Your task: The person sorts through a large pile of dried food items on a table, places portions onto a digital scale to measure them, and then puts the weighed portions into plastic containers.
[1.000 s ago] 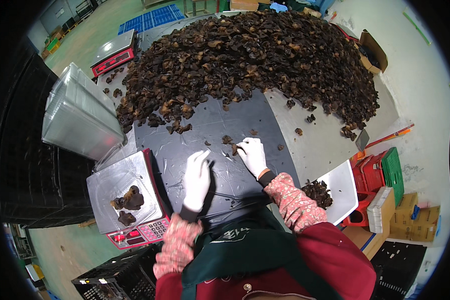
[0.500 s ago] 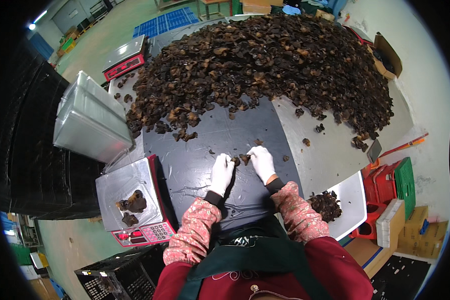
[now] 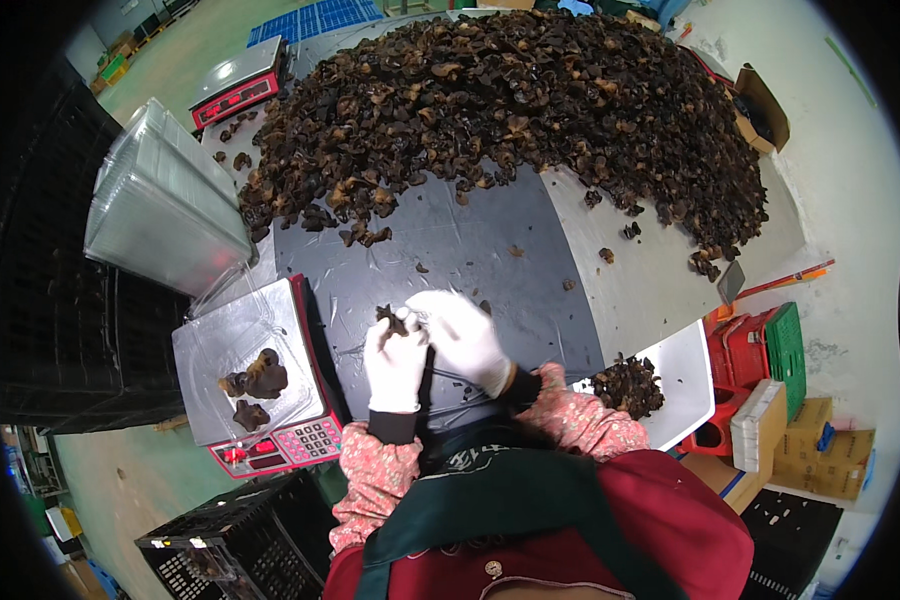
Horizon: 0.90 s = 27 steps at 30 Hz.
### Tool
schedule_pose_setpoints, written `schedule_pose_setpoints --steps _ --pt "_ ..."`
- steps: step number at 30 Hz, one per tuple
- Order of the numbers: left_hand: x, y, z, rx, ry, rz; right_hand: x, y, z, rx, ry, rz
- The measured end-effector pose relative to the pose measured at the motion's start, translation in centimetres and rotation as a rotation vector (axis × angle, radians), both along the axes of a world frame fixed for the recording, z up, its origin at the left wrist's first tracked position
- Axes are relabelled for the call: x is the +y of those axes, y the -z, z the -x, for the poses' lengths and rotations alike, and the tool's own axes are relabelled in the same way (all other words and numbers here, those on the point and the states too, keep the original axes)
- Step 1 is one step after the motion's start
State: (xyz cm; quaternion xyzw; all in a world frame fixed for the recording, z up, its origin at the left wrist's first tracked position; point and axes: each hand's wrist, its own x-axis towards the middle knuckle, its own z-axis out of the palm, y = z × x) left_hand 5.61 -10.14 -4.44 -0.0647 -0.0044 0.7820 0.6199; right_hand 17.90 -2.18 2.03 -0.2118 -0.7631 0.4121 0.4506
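Observation:
Both my hands wear white gloves and meet above the dark sheet on the table. My left hand (image 3: 396, 368) is closed, gripping a small dark brown wood ear mushroom (image 3: 391, 319) that sticks out past its fingertips. Against it, my right hand (image 3: 462, 338) has its fingers bent together at the mushroom's side; whatever is between them is hidden. Partly behind the right hand lies another dark piece (image 3: 485, 308). On the near scale (image 3: 202, 345) at the left, several mushroom pieces (image 3: 260, 378) rest on a clear plastic tray.
A large heap of wood ear mushrooms (image 3: 510, 110) covers the table's far side. Stacked clear plastic trays (image 3: 165, 205) stand at the left, with a second scale (image 3: 238, 80) beyond. To my right, a white tub (image 3: 685, 385) holds more mushrooms, beside red and green crates (image 3: 745, 355).
Both hands have come together, moving left and nearer to me. The left hand has lifted a mushroom piece off the sheet. The whole view has shifted slightly.

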Motion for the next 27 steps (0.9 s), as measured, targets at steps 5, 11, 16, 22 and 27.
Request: schedule_pose_setpoints --steps 5,11,16,22,27 --pt "-4.5 -11.0 3.9 0.685 -0.378 0.505 6.5 4.2 -8.0 -0.621 0.423 0.12" --pt "-13.8 -10.4 14.6 2.225 -0.62 1.048 4.2 7.5 -5.9 -0.689 0.203 0.212" --pt "-17.2 -7.4 15.3 2.693 -0.513 1.115 -0.1 0.3 4.4 -0.032 -0.259 0.602" --pt "-13.3 -5.9 14.2 2.342 -0.615 1.107 -4.5 -3.8 16.8 -0.262 -0.455 -0.105" --pt "-16.4 -5.4 15.1 2.367 -0.693 1.251 -2.5 -4.7 13.7 -0.234 -0.229 -0.331"
